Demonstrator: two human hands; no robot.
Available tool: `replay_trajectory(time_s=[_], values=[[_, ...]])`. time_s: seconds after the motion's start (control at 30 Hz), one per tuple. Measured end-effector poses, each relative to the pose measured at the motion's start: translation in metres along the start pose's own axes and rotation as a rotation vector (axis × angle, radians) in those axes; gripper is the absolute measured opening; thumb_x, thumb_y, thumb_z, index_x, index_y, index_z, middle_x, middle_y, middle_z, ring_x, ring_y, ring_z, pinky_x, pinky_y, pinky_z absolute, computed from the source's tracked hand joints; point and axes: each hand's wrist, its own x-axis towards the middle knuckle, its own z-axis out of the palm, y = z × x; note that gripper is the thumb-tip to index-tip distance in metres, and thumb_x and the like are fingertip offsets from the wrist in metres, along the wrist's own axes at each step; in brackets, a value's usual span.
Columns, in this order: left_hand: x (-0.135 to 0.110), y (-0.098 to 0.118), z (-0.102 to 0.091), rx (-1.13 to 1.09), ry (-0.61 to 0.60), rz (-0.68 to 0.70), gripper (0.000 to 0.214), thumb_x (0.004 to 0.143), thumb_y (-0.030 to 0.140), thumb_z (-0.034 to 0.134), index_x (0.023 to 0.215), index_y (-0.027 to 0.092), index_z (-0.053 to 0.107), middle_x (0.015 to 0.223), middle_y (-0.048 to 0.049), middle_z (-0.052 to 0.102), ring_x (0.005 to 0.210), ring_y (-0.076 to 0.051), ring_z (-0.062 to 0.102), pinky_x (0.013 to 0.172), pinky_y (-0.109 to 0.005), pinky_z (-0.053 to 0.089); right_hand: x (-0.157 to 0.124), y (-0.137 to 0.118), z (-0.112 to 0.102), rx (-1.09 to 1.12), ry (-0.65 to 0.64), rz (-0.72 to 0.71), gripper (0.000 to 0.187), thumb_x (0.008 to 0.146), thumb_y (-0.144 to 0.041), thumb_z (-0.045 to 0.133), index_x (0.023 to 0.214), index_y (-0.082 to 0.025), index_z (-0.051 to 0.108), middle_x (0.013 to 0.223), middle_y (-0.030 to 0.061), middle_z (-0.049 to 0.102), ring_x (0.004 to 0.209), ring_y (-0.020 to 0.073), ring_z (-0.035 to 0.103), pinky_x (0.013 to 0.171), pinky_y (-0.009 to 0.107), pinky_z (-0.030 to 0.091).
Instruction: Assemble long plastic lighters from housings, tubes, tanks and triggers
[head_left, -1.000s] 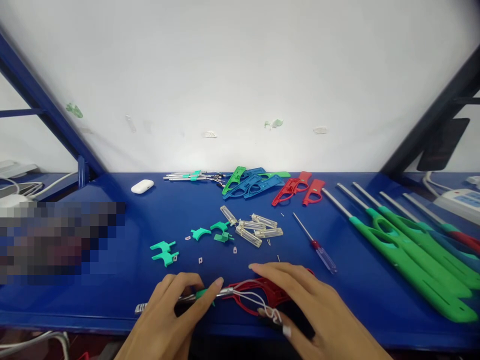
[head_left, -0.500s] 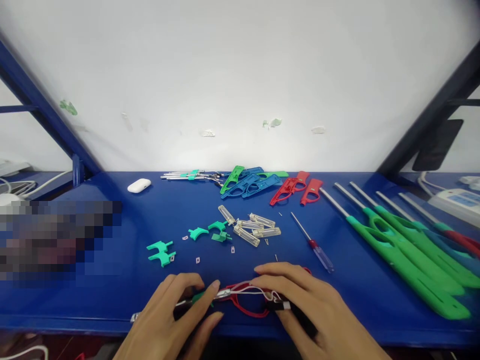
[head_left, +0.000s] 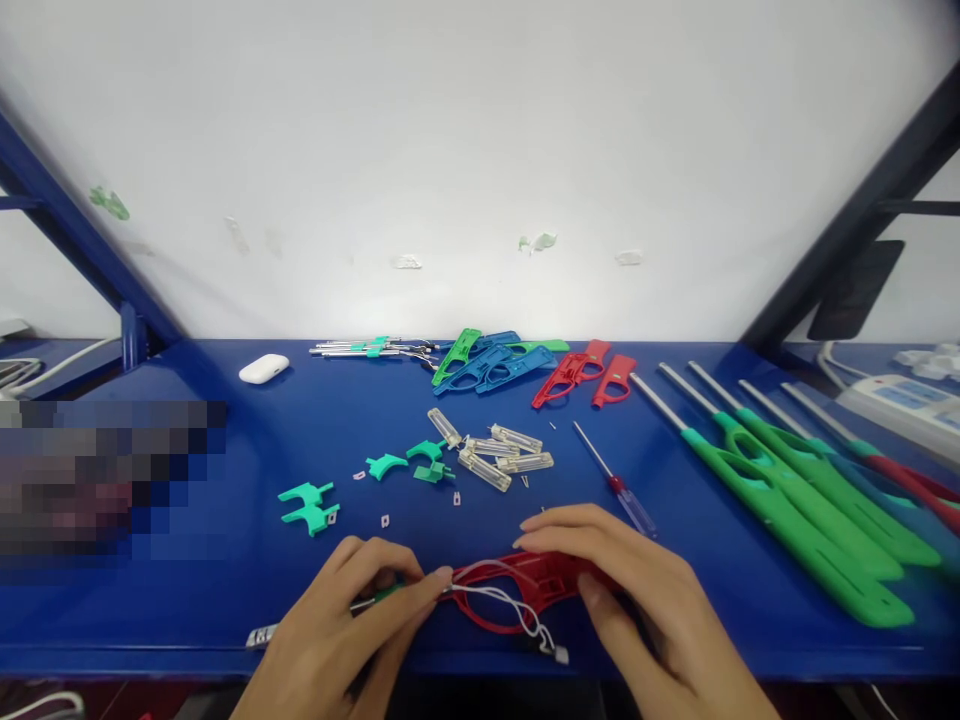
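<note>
At the table's front edge, a red half shell of a gas lighter handle lies with its hollow side up. My left hand pinches the metal lighter rod against the shell's narrow end, hiding most of the joint. Pale wires run from there across the finger loop to a small dark igniter piece with a white end, which dangles by the near edge. My right hand grips the shell's wide end between thumb and fingers.
Beyond my hands lie green triggers, clear fuel tanks and a screwdriver. Lighter shells and metal rods are at the back. Several assembled lighters lie right; a white case sits left.
My right hand has let go of the igniter piece and taken the shell's wide end. The wires now hang toward the near edge. My left hand keeps its pinch. The view shifts slightly.
</note>
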Motion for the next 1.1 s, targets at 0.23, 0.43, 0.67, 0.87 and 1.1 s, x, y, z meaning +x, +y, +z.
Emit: replay_trajectory(time_s=[0.23,0.43,0.67,0.87,1.1], values=[[0.007,0.002,-0.001,-0.041,-0.006,-0.001,0.029,0.110,0.026,0.054,0.133,0.033,0.071,0.108,-0.0013,0.070,0.093,-0.014,0.070,0.087,-0.021,0.059,0.011,0.009,0.010,-0.030,-0.135,0.042,0.019,0.101,-0.020,0.070,0.112,-0.034,0.077,0.110,-0.0042,0.077,0.095,0.0129,0.077,0.087,0.019,0.062],[0.004,0.003,-0.002,-0.032,-0.019,0.001,0.029,0.111,0.026,0.053,0.133,0.033,0.070,0.110,-0.0013,0.069,0.094,-0.012,0.070,0.088,-0.020,0.059,0.020,0.001,0.020,-0.337,-0.236,-0.237,0.030,0.089,0.004,0.062,0.097,-0.022,0.074,0.095,0.0016,0.077,0.079,0.0212,0.074,0.069,0.033,0.061],[0.005,0.002,-0.001,-0.030,-0.014,0.010,0.029,0.111,0.028,0.052,0.134,0.033,0.070,0.112,-0.0019,0.069,0.094,-0.012,0.070,0.084,-0.019,0.059,0.024,-0.008,0.006,-0.438,-0.159,-0.355,0.029,0.099,-0.001,0.051,0.107,-0.020,0.072,0.092,0.0017,0.081,0.078,0.0190,0.075,0.074,0.033,0.056],[0.005,0.004,-0.002,-0.047,-0.001,0.017,0.031,0.110,0.023,0.052,0.133,0.032,0.070,0.110,-0.0015,0.069,0.093,-0.012,0.070,0.084,-0.019,0.059,0.009,0.000,-0.015,-0.453,-0.077,-0.307,0.037,0.115,-0.046,0.042,0.110,-0.030,0.075,0.105,-0.0025,0.083,0.092,0.0185,0.079,0.083,0.034,0.058],[0.006,0.004,-0.003,-0.027,-0.006,0.007,0.026,0.109,0.025,0.054,0.126,0.032,0.072,0.109,-0.0010,0.070,0.092,-0.013,0.072,0.086,-0.020,0.059,-0.001,0.005,-0.012,-0.391,-0.107,-0.329,0.042,0.115,-0.044,0.043,0.097,-0.029,0.078,0.097,-0.0047,0.084,0.084,0.0157,0.081,0.077,0.028,0.061]])
